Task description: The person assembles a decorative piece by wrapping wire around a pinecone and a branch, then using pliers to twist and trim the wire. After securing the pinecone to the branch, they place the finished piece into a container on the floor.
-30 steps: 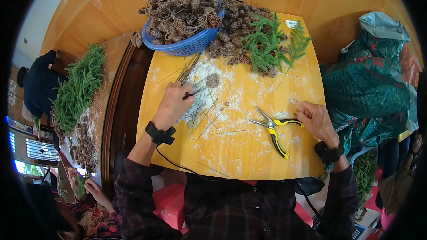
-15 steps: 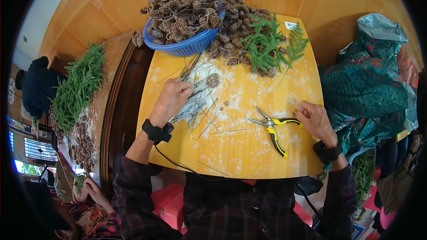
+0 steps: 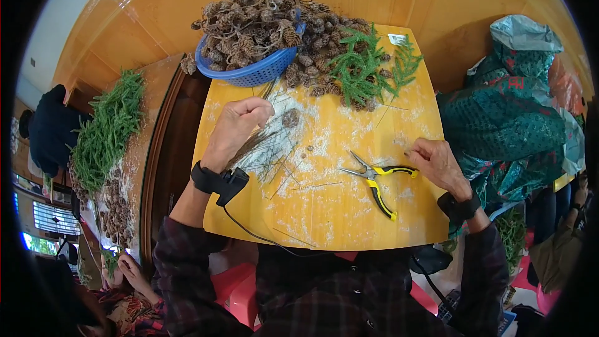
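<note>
Currently I have the left hand (image 3: 238, 126) with its fingers together, whether around anything I cannot tell; thin wires (image 3: 254, 143) lie just beside it. My right hand (image 3: 440, 162) is curled closed, yellow-and-black pliers (image 3: 372, 174) just to its left.

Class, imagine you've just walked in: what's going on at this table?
A person sits with both bare hands over a yellow table. The left hand is curled above thin dark wires; whether it grips any is hard to tell. The right hand is curled near the yellow-and-black pliers, which lie open on the table. Toward the far side, pine cones heap over a blue basket, with green sprigs to its right.
</note>
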{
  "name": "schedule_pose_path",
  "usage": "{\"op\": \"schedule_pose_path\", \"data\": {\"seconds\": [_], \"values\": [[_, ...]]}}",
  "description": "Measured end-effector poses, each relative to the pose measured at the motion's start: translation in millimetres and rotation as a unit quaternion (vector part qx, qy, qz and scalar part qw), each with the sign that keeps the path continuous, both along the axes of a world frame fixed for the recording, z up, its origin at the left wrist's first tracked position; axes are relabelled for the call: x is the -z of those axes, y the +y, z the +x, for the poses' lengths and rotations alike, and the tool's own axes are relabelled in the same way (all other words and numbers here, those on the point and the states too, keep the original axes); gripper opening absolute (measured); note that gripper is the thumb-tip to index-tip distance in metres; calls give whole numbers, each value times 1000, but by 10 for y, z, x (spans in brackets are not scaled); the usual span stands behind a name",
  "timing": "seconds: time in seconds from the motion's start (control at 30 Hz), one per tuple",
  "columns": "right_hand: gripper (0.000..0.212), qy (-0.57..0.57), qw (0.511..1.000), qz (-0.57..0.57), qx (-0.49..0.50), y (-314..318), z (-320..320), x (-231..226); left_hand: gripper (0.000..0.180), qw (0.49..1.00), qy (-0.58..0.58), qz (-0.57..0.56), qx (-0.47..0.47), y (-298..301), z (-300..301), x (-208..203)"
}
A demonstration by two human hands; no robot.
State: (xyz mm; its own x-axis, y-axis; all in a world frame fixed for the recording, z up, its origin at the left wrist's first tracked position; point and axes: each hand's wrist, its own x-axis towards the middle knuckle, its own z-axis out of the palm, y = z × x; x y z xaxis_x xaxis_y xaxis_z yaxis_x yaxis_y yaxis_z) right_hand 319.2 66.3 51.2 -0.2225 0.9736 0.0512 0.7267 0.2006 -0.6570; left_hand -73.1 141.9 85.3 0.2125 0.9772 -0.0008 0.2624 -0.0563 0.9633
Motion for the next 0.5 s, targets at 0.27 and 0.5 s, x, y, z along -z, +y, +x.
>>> {"op": "schedule_pose_path", "data": {"seconds": [0.27,0.5], "values": [[14,119,991,-47,-42,-74,-598,-328,11,982,-106,-93,123,-189,503,-48],[13,317,926,-182,-95,-58,-850,-408,9,978,-73,-66,186,-415,1088,-93]]}}
